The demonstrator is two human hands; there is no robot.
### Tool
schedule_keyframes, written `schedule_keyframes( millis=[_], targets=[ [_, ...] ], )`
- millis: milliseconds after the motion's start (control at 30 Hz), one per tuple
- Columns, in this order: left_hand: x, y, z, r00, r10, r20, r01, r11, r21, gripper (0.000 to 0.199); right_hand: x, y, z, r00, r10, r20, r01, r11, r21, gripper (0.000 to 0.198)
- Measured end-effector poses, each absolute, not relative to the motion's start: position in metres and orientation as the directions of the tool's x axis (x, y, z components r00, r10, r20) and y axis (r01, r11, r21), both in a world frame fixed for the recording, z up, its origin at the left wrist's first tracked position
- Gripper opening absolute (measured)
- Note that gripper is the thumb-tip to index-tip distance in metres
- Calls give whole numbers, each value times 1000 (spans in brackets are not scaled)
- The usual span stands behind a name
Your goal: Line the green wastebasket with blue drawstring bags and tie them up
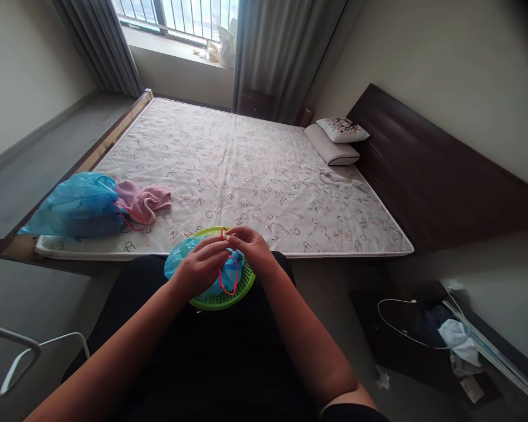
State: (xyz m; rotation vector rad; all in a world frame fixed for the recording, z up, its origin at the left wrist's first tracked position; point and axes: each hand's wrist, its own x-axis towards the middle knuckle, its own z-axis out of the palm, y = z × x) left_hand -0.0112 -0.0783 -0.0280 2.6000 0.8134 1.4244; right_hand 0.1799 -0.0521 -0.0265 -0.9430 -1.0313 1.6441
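A green plastic basket (215, 303) rests on my lap, with a small blue plastic bag (176, 258) in it. The bag has a red drawstring (236, 287) that hangs in a loop below my fingers. My left hand (202, 266) lies over the bag, its fingers together and their tips at the drawstring. From the other side my right hand (253, 249) meets it, thumb and finger pinched on the red string. Where the fingertips meet, the hands partly cover the string and the bag's mouth.
The bare mattress (229, 170) lies ahead. On its left corner are a larger blue bag (79, 202) and a pink cloth (147, 202). Pillows (334, 149) lie by the dark headboard (422, 158). A cluttered dark nightstand (382, 328) is at right, a white metal frame (37, 351) at left.
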Motion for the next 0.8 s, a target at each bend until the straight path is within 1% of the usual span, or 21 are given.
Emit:
schedule_keyframes(
  millis=[133, 200, 267, 333, 433, 533, 667, 733, 800],
  targets=[
    [-11, -79, -31, 435, 483, 760, 413, -857, 308, 26, 178, -51, -29, -246, 960, -130, -248, -192, -950, 34],
    [-10, -80, -33, 443, 482, 756, 403, -860, 312, 26, 178, -50, -27, -238, 960, -147, -278, -212, -937, 32],
    [-11, -81, -37, 448, 485, 751, 394, -861, 320, 27, 181, -48, -24, -214, 963, -165, -395, -240, -887, 31],
    [-12, -82, -40, 443, 498, 745, 397, -854, 335, 28, 189, -45, -20, -187, 968, -169, -547, -245, -801, 30],
    [-16, -84, -43, 364, 558, 746, 446, -807, 386, 22, 207, -40, -10, -161, 973, -165, -696, -231, -680, 28],
    [-20, -87, -47, 247, 673, 697, 449, -717, 533, 17, 228, -36, 0, -137, 975, -177, -732, -220, -645, 27],
    [-29, -81, -57, 113, 835, 538, 327, -543, 773, 29, 254, -31, 5, -103, 978, -183, -743, -197, -639, 26],
    [-39, -73, -64, 77, 892, 446, 303, -447, 842, 37, 267, -29, 1, -122, 966, -226, -689, -246, -682, 27],
    [-54, -64, -70, 78, 928, 364, 335, -368, 867, 44, 279, -28, -7, -140, 942, -306, -562, -330, -758, 33]
  ],
)
